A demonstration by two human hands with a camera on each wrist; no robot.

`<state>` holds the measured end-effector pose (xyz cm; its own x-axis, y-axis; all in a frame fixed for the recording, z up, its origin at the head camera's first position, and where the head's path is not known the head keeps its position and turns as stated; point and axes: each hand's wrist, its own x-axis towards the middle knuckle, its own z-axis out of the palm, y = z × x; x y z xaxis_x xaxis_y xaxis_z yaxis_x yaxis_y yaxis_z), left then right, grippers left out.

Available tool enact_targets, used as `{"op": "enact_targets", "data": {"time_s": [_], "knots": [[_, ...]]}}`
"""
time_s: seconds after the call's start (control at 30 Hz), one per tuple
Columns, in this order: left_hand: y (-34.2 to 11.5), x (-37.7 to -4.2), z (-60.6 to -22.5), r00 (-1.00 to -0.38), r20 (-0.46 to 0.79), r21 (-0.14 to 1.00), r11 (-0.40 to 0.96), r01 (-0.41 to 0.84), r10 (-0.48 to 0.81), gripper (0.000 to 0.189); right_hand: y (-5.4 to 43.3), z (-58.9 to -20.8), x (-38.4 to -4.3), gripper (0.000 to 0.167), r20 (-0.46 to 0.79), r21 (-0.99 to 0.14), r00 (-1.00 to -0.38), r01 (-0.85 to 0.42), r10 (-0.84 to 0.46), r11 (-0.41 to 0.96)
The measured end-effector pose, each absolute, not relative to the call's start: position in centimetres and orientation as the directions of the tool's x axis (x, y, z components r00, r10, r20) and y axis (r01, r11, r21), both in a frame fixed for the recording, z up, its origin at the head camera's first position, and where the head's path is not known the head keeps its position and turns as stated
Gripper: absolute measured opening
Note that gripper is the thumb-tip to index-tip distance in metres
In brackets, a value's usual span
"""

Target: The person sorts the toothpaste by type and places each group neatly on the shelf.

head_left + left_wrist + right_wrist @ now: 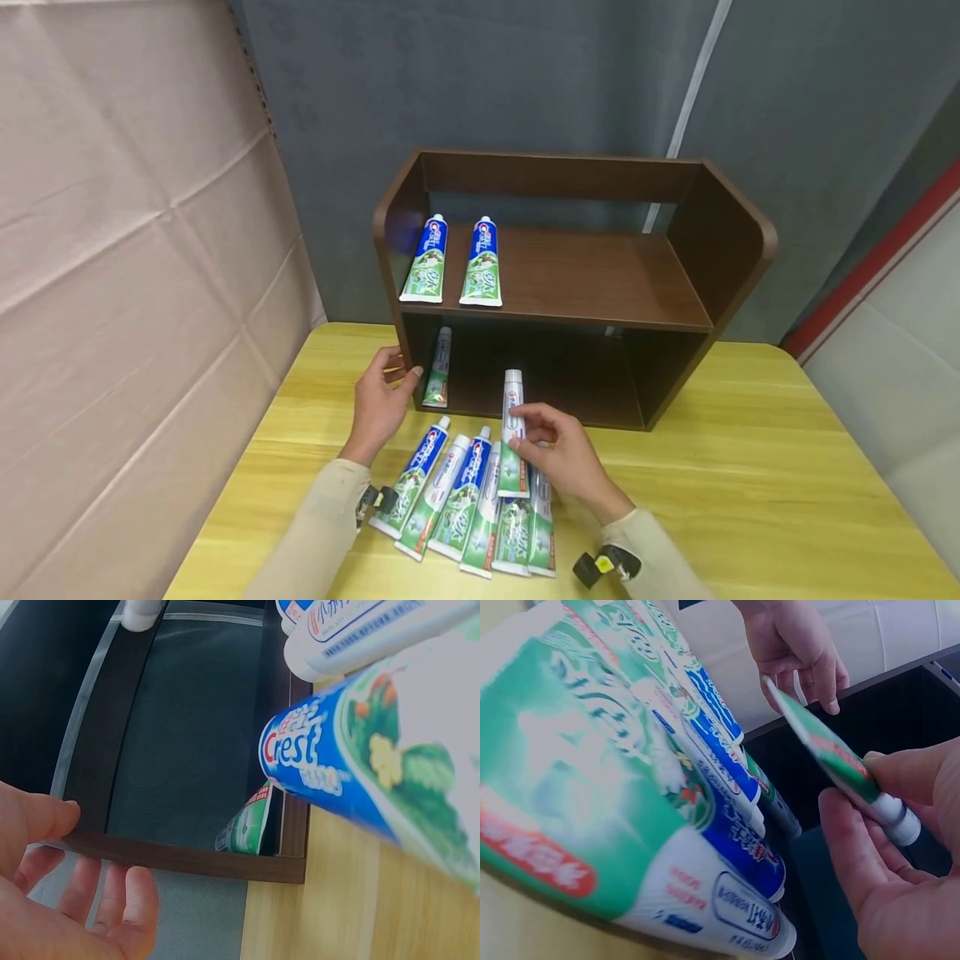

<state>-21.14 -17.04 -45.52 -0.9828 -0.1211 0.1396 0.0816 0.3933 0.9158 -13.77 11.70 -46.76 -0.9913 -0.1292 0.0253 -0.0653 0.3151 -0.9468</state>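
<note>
My right hand (566, 454) pinches a white and green toothpaste tube (513, 475) by its side, cap end up, in front of the shelf's lower compartment. In the right wrist view, thumb and fingers hold the tube (840, 761) near its cap. At the shelf's left side panel (169, 857), my left hand (381, 408) grips the edge, thumb on one side and fingers on the other. Another white and green tube (439, 367) stands inside the lower compartment at the left. Two blue and green Crest tubes (426, 271) lean on the upper level's left part.
On the yellow wooden table (742, 492), several blue-green tubes (461, 500) and white-green tubes (435, 500) lie fanned out between the forearms. The dark brown two-level shelf (592, 275) stands at the back, before a grey partition (480, 75). A pale fabric wall (135, 250) hangs at left.
</note>
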Motion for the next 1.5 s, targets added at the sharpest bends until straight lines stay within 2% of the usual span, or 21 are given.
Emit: {"op": "enact_targets", "data": {"time_s": [0.17,0.43,0.8,1.2,1.5], "knots": [[-17.2,-21.2,-45.4,-0.982,0.136,0.92,0.385,0.075,-0.132,0.043,11.3,-46.6,-15.5,0.037,0.079,-0.935,-0.985,-0.126,-0.151,0.331],[-17.1,-21.1,-45.3,-0.983,0.127,0.928,0.365,0.072,-0.131,0.043,10.4,-46.6,-17.9,0.036,0.073,-0.953,-0.978,-0.126,-0.195,0.274],[-17.1,-21.1,-45.6,-0.978,0.159,0.921,0.376,0.098,-0.136,0.04,9.8,-47.0,-20.3,0.037,0.082,-0.938,-0.974,-0.147,-0.211,0.315],[-17.0,-21.2,-45.6,-0.98,0.139,0.926,0.368,0.079,-0.14,0.041,8.7,-48.4,-23.9,0.042,0.092,-0.95,-0.967,-0.157,-0.238,0.27],[-17.1,-21.2,-45.6,-0.98,0.144,0.928,0.363,0.086,-0.135,0.04,7.9,-49.4,-26.0,0.038,0.107,-0.914,-0.973,-0.178,-0.206,0.366]]}}
